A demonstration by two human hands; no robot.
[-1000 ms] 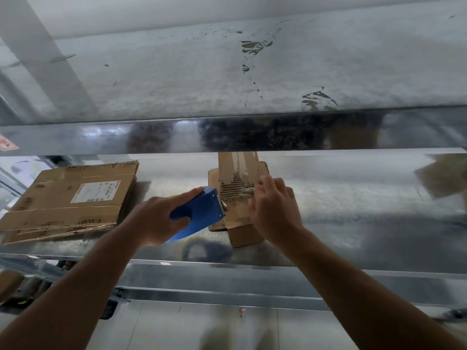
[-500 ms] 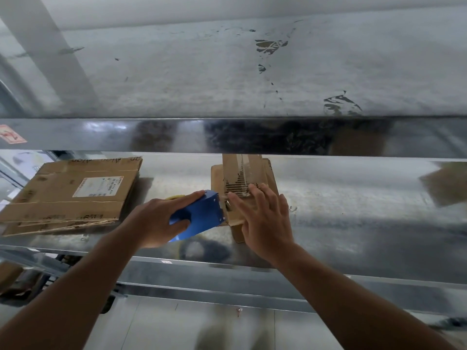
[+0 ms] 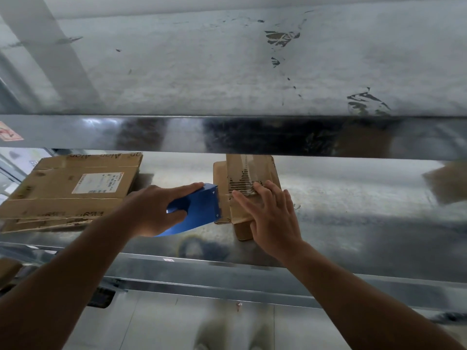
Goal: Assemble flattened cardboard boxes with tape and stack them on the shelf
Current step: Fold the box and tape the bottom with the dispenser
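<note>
On the shelf (image 3: 353, 203), the left hand (image 3: 151, 210) grips the blue tape dispenser (image 3: 202, 205) against the left side of the small box (image 3: 255, 170). The right hand (image 3: 273, 218) presses flat on top, fingers spread. This is probably mid-taping, though the tape is barely visible; the next move calls for a clean tear.

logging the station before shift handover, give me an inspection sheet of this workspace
surface: shiny metal shelf, scuffed.
job's things: small cardboard box on the shelf, tape strip on top; blue tape dispenser against its left side; flattened cardboard stack at left.
clutter: blurred brown piece at right, unclear.
grips: left hand holds the dispenser; right hand presses flat on the box.
cables: nothing seen.
surroundings: upper shelf above, pale floor below.
</note>
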